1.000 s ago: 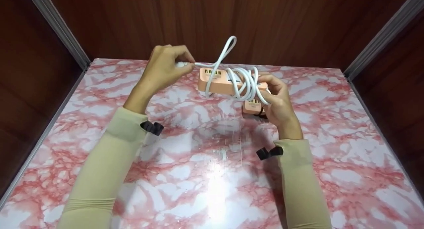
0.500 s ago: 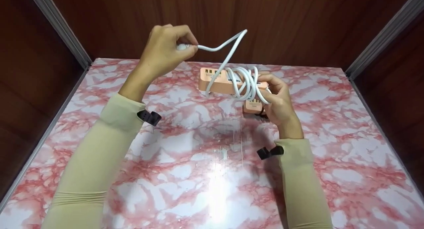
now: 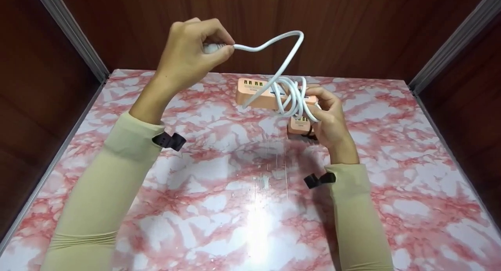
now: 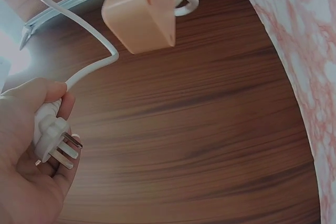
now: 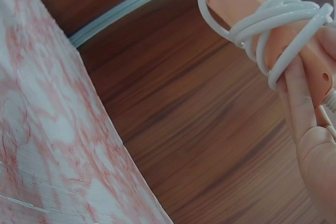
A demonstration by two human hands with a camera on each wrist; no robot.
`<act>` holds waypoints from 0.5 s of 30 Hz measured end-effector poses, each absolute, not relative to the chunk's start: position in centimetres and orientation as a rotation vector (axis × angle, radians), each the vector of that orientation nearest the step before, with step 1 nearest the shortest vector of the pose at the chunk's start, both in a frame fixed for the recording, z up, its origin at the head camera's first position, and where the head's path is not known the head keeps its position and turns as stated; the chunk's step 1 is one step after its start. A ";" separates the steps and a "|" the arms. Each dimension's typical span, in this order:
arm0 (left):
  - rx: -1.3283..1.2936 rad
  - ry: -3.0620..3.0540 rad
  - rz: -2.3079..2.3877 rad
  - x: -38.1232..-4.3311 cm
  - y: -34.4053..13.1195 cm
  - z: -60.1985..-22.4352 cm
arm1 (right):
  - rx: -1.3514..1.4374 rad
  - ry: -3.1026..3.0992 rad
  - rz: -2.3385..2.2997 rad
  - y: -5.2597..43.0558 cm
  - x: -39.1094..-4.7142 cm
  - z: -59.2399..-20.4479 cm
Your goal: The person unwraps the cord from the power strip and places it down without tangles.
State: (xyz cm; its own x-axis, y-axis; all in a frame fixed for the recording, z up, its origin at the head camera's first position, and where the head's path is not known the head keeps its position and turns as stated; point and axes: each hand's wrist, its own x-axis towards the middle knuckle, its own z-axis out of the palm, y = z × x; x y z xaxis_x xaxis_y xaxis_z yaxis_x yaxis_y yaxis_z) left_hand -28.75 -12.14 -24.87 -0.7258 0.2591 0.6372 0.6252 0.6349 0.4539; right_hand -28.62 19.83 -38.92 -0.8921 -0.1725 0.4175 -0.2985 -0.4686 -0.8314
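Walls (image 3: pixel 364 32) flank marbled tabletop (image 3: pixel 219 177); left fingers (image 3: pixel 214 28) pinch plug (image 4: pixel 51 136), right fingers (image 3: pixel 323 93) grip power strip (image 3: pixel 265 102).

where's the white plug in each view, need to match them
Head: white plug above and slightly left of centre, partly hidden.
Left wrist: lower left, prongs showing.
Right wrist: not in it.
Shared landmark: the raised peach power strip wrapped in white cord.

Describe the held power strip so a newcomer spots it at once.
Above the marbled table, find the right hand. It grips one end of a peach power strip. White cord is wound round this one, while the lower strip shows something black on it.
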 end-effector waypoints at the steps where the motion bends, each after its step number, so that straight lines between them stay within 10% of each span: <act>1: -0.693 -2.325 -0.923 -28.6 -12.2 -24.8 | 0.704 -1.574 2.534 19.8 -28.6 -39.0; 15: -0.730 -2.283 -0.903 -26.8 -12.9 -23.8 | 0.645 -1.564 2.520 19.7 -28.9 -39.0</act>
